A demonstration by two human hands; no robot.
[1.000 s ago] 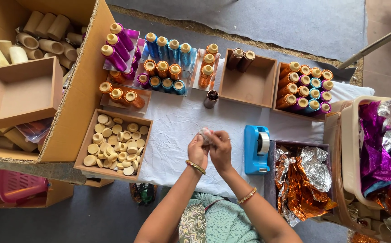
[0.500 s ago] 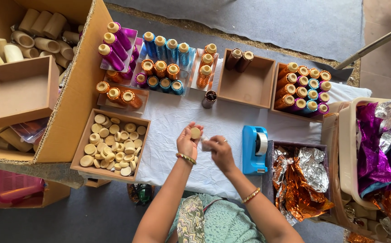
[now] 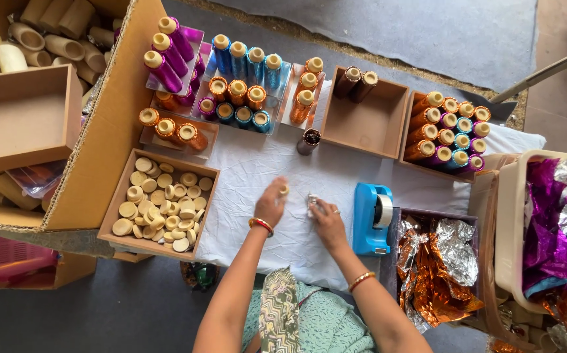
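Left hand (image 3: pixel 270 204) pinches a small cream cap (image 3: pixel 284 190) over the white cloth (image 3: pixel 257 163); right hand (image 3: pixel 326 221) pinches a foil scrap (image 3: pixel 311 204) just beside it. Beyond the cloth stand many foil-wrapped spools (image 3: pixel 238 91); left of it, a box of bare caps (image 3: pixel 159 202) is still full, so much wrapping apparently remains.

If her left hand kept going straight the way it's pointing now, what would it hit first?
Probably the dark foil-wrapped tube standing alone on the white cloth. The left hand, holding a small tan cap, points up and slightly right; bare cloth lies between. Depth is uncertain.
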